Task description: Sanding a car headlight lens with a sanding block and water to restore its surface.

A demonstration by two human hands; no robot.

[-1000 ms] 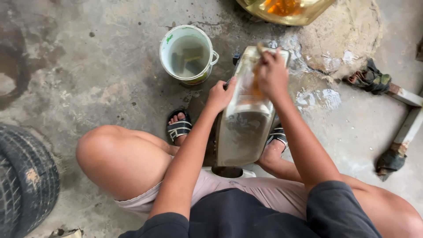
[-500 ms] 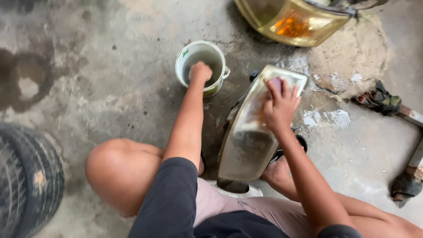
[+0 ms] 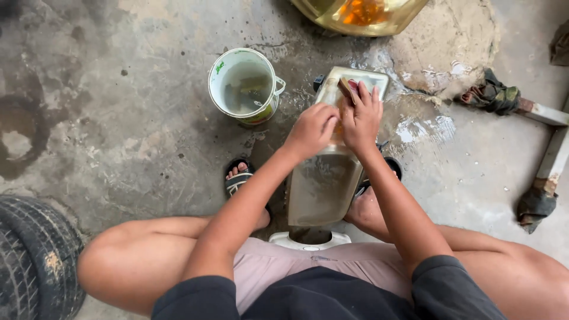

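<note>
A cloudy, yellowed headlight lens [image 3: 327, 189] stands tilted between my knees on the wet concrete. My right hand [image 3: 361, 115] presses a small brownish-red pad [image 3: 347, 89] flat against its upper part. My left hand [image 3: 312, 129] rests beside the right one on the lens, fingers curled; I cannot tell if it holds anything. A white bucket [image 3: 242, 88] with murky water stands just left of the lens, a hand's width from my left hand.
A second headlight with an orange part [image 3: 361, 13] lies at the top edge. A tyre [image 3: 34, 261] is at the lower left. Metal bars with rags wrapped on them [image 3: 536, 154] lie to the right. A white stool [image 3: 309, 240] is under me.
My left hand has come back from the bucket to the lens, beside my right hand. The right hand stays on the pad near the lens top.
</note>
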